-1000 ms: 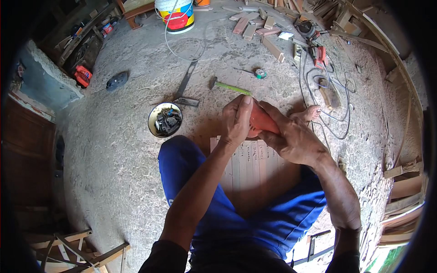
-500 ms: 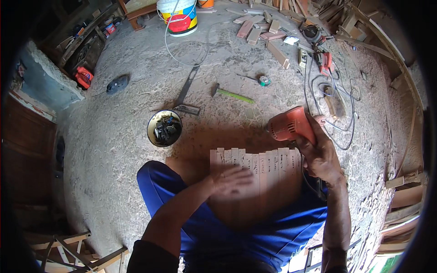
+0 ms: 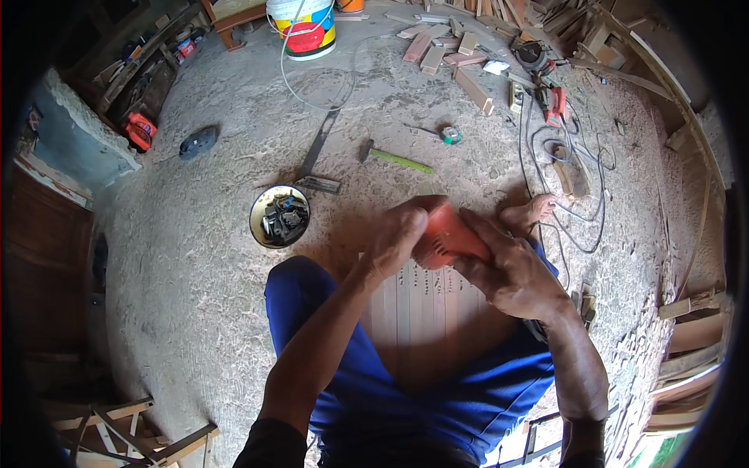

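Observation:
A red power drill (image 3: pixel 449 240) is held above my lap, between both hands. My right hand (image 3: pixel 516 273) is wrapped round its handle. With its thumb showing, my left hand (image 3: pixel 396 240) grips the drill's other end and hides the chuck and any bit. Beneath the drill, a row of narrow wooden strips (image 3: pixel 425 316) lies side by side between my legs. Small dark holes run in short lines near the strips' far ends, which the hands and drill partly cover.
Ahead lie a bowl of metal parts (image 3: pixel 280 217), a green-handled hammer (image 3: pixel 398 161), a tape measure (image 3: pixel 450 135) and a dark square (image 3: pixel 320 156). To the right are cords (image 3: pixel 601 195), a red power tool (image 3: pixel 555 107) and a bare foot (image 3: pixel 530 212). Wood offcuts (image 3: pixel 473 90) and a bucket (image 3: pixel 308 35) stand farther off.
My left hand has risen from the wooden strips to grip the drill's front. My right hand has brought the drill left, over the strips, and turned it. My left knee has shifted inward.

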`<control>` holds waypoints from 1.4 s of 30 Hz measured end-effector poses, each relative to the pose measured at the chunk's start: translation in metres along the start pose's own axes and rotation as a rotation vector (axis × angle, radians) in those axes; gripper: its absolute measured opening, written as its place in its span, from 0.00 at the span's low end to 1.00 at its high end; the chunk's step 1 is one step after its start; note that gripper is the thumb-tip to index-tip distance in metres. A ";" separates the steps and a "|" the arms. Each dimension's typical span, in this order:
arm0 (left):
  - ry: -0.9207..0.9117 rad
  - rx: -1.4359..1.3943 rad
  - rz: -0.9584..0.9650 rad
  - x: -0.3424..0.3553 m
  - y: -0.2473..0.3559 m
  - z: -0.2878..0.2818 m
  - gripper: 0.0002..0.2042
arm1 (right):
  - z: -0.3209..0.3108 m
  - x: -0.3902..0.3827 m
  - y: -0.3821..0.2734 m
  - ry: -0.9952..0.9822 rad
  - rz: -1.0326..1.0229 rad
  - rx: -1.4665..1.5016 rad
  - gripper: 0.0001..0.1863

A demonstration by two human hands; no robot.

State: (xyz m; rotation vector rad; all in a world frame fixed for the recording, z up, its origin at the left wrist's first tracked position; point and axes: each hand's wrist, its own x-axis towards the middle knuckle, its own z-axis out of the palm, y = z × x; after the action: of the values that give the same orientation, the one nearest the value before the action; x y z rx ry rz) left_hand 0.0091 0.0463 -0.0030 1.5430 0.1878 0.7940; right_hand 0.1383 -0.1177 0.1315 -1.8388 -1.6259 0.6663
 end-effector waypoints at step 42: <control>0.247 -0.144 -0.075 0.003 0.000 0.020 0.20 | 0.015 0.020 -0.001 -0.183 0.178 -0.013 0.32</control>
State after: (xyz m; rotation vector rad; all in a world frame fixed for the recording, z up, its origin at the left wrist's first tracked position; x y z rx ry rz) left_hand 0.0225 0.0313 -0.0003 1.2930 0.3603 0.9181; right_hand 0.1294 -0.0962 0.1216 -1.9981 -1.5935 0.9273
